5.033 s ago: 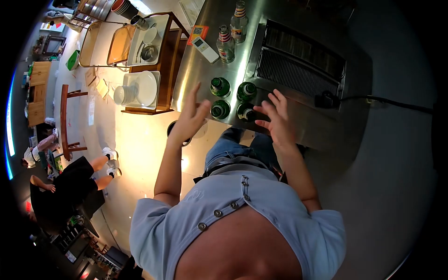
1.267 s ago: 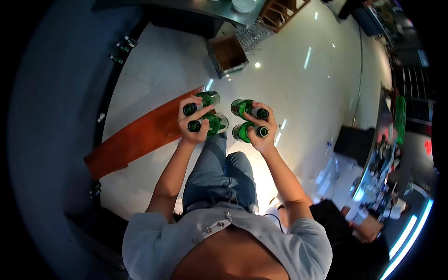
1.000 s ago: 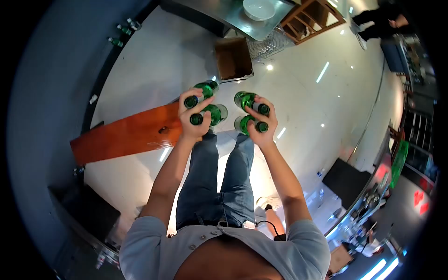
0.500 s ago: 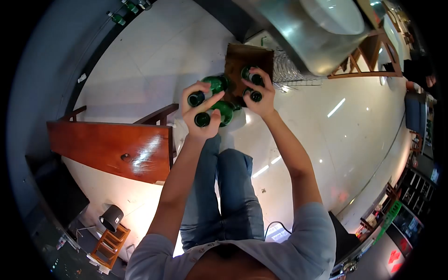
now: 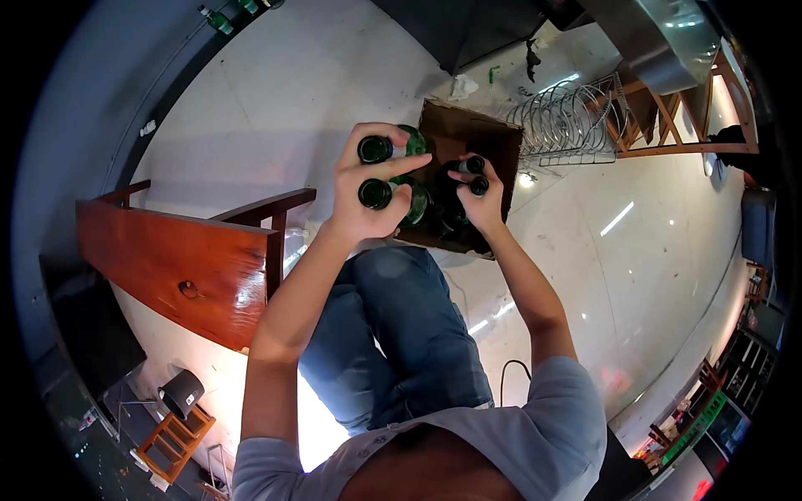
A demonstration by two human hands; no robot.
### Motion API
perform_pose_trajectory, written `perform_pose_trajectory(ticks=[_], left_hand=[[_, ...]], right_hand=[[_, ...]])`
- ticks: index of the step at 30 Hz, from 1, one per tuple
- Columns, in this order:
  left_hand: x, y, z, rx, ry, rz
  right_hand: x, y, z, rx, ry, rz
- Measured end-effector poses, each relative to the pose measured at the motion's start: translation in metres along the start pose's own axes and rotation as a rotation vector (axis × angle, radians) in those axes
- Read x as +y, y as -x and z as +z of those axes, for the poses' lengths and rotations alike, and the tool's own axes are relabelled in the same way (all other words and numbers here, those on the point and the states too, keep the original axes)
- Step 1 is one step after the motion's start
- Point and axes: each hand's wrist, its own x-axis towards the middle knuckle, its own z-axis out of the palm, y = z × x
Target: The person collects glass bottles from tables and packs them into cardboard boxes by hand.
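Note:
My left hand [image 5: 355,188] is closed around the necks of two green glass bottles, an upper bottle [image 5: 414,142] and a lower bottle [image 5: 417,209], split by its fingers. They are over the left edge of an open cardboard box [image 5: 499,138] on the floor. Inside the box's outline, my right hand [image 5: 483,200] grips two more green bottles by their necks; the neck of one [image 5: 474,164] lies just above the other neck [image 5: 479,185]. Their lower parts are dark, and I cannot tell whether they touch the box bottom.
A wire rack [image 5: 568,125] stands right of the box, near a wooden frame [image 5: 668,150] and a steel surface [image 5: 668,42]. A reddish wooden bench [image 5: 167,267] is at left. Green bottles [image 5: 217,20] stand by the wall. White tissue [image 5: 464,87] lies behind the box.
My body has bent lower, with my knees more folded. The right hand's bottles have gone down farther into the box. The left hand keeps its two bottles, now more upright.

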Motion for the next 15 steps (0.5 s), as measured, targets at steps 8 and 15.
perform_pose_trajectory(ticks=[8,15], left_hand=[[0.006,0.004,0.007,-0.001,0.002,-0.038],[0.002,-0.01,0.021,-0.132,0.078,0.026]], right_hand=[[0.074,-0.073,0.039,-0.073,-0.102,0.741],[0.176,-0.075,0.084,-0.176,-0.247,0.9]])
